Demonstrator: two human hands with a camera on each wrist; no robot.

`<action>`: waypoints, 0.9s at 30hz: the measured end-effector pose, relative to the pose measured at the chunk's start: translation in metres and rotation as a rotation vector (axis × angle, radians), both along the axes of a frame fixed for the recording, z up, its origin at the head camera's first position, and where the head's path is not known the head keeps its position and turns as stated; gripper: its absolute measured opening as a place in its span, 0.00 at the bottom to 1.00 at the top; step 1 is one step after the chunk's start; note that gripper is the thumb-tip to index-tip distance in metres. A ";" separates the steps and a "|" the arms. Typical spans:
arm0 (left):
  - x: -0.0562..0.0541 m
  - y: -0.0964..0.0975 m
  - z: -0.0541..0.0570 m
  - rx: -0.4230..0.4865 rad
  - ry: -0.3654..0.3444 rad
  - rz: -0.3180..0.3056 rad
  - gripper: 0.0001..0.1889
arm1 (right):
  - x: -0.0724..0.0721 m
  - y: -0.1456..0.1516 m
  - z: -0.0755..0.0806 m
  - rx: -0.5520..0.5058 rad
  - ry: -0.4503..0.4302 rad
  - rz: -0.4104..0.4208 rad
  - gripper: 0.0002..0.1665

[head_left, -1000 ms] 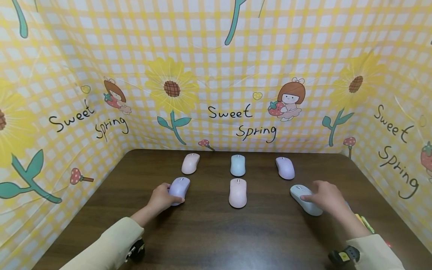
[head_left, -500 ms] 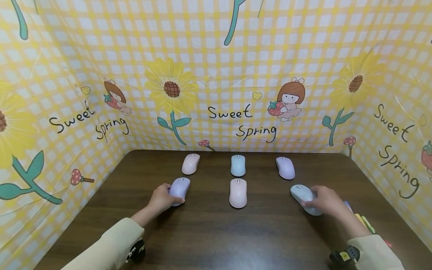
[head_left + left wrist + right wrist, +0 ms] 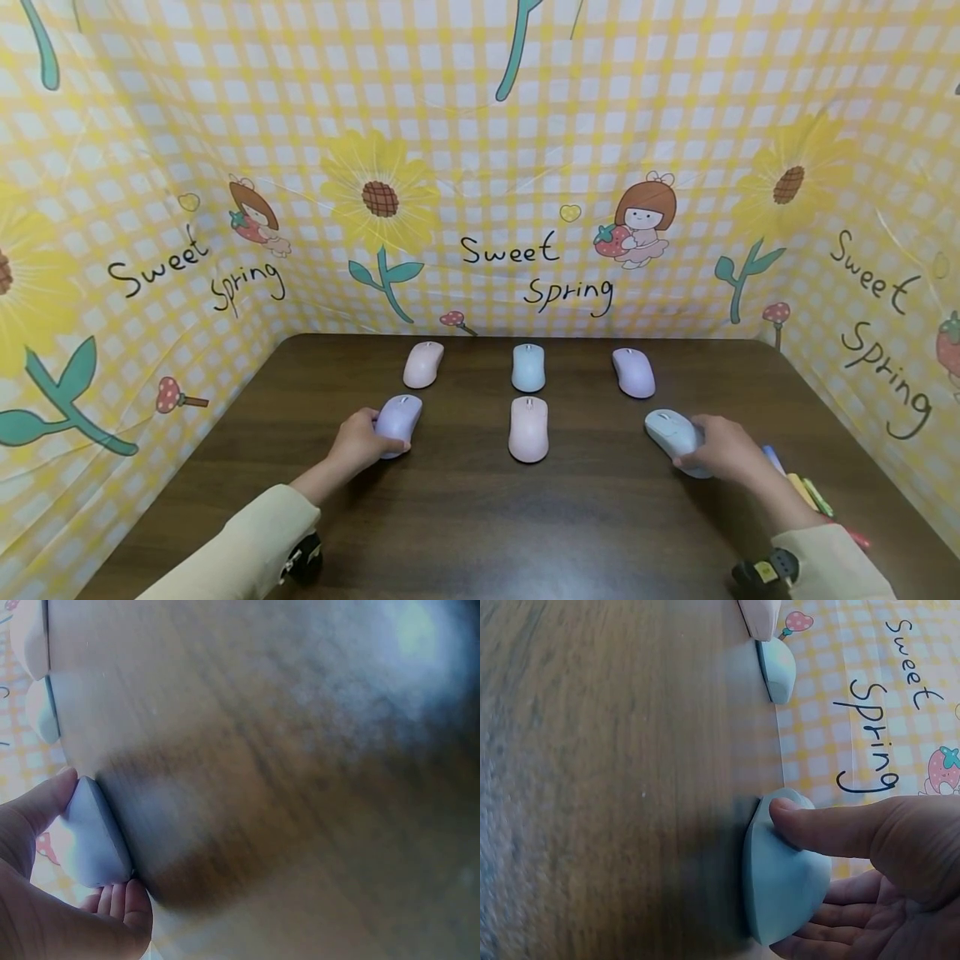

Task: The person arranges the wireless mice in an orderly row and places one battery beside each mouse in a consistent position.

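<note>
Clock centre: near pink mouse [image 3: 528, 430]. Coloured items [image 3: 804, 493], partly hidden by the right forearm [image 3: 776, 492], lie between 3 and 4 o'clock. The right hand [image 3: 726, 450], partly closed, grips the near blue mouse [image 3: 670, 433] at 3 o'clock. The left hand [image 3: 357, 443], partly closed, grips the near purple mouse [image 3: 401, 419] at 9 o'clock. Far row: far pink mouse [image 3: 423, 365], 10 o'clock; far blue mouse [image 3: 528, 368], 12 o'clock; far purple mouse [image 3: 634, 374], 2 o'clock.
</note>
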State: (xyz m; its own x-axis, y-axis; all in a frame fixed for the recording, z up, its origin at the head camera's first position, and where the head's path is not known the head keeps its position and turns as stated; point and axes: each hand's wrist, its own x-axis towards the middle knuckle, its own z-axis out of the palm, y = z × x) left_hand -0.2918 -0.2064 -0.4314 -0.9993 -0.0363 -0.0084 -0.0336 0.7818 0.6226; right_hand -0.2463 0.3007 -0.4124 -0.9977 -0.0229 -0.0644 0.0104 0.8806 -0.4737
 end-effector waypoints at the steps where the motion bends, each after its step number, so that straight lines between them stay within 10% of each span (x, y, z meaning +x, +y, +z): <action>1: 0.000 0.000 0.000 0.000 0.000 0.000 0.37 | 0.000 0.000 0.000 0.002 0.003 0.000 0.46; 27: 0.000 0.000 0.001 0.012 -0.006 -0.004 0.38 | 0.005 -0.017 0.004 -0.010 -0.002 -0.088 0.42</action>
